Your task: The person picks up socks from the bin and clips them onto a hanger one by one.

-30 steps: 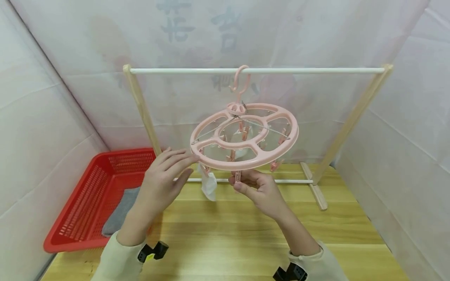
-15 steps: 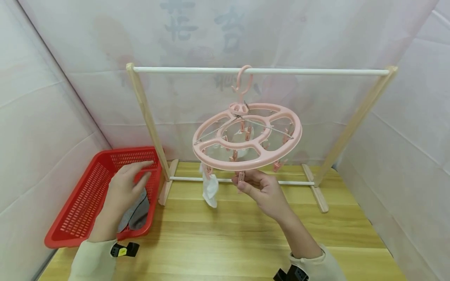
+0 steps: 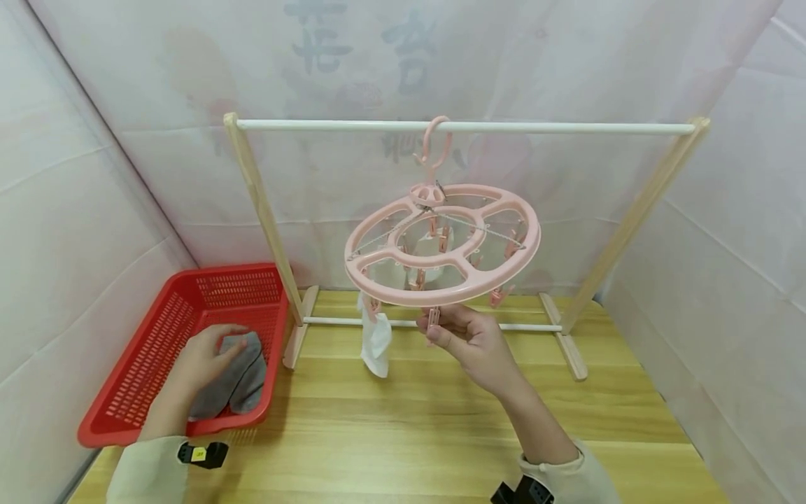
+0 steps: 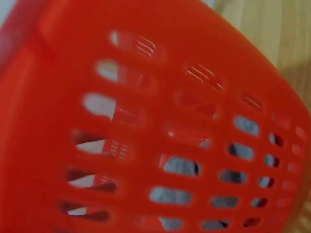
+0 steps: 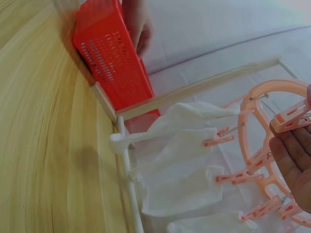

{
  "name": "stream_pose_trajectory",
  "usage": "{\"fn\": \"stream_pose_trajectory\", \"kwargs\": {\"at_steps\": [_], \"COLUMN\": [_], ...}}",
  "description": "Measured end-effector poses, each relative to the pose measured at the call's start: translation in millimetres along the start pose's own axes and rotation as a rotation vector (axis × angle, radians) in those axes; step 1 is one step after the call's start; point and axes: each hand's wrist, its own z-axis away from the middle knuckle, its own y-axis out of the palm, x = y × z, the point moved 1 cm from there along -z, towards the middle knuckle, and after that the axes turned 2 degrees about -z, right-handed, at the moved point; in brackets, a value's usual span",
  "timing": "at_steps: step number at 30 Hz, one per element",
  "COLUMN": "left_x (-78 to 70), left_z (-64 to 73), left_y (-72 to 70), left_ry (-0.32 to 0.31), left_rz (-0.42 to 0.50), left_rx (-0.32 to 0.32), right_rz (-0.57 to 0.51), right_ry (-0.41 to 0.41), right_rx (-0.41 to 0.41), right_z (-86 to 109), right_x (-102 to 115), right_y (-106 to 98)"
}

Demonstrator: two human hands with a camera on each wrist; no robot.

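Note:
My right hand [image 3: 469, 346] pinches a pink clothespin [image 3: 434, 317] under the front rim of a round pink clip hanger [image 3: 462, 288]. In the right wrist view, that clothespin [image 5: 291, 117] lies between fingers and thumb. Inside the red basket, my left hand [image 3: 203, 358] reaches over grey socks [image 3: 248, 381], fingers loosely bent with nothing gripped; its fingertips overlap the cloth in the head view. The left wrist view is filled by the perforated basket wall [image 4: 146, 14], grey cloth showing through its holes. White socks [image 5: 182, 191] hang from other clothespins on the hanger.
A drying stand with a white top bar [image 3: 567, 128] and wooden legs [image 3: 636, 224] carries the hanger by its hook [image 3: 434, 143]. Its lower bar [image 3: 529, 327] runs close above the wooden table [image 3: 441, 420]. Pale cloth walls [image 3: 75, 210] enclose the table.
My left hand has moved from the hanger's left rim leftward and down into the red basket, over the grey socks. The right hand keeps its pinch on the clothespin.

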Motion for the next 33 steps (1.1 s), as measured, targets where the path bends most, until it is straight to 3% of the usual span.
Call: {"fn": "stream_pose_trajectory", "kwargs": {"at_steps": [11,15,18,24,28,33], "left_x": [9.9,8.4,7.9,10.7,9.4,9.2], "left_z": [3.0,5.8,8.0,12.3,9.4,5.4], "left_y": [12.3,13.5,14.2,15.6,16.1,15.2], "left_ry": [-0.084,-0.155,-0.222,-0.292,-0.266,-0.227], "left_rz": [-0.004,-0.006,-0.013,-0.017,-0.013,-0.074], "left_rx": [0.263,0.421,0.495,0.524,0.533,0.524], "right_rz": [-0.012,-0.012,-0.012,-0.021,-0.015,-0.029], "right_ry": [0.01,0.016,0.016,0.01,0.006,0.012], "right_rx": [-0.003,-0.004,-0.002,0.005,0.001,0.006], "right_z": [0.7,1.1,1.0,0.0,-0.6,-1.1], "right_x": [-1,-2,-2,-2,-3,-3], "right_y": [0,-1,0,2,2,3]}}
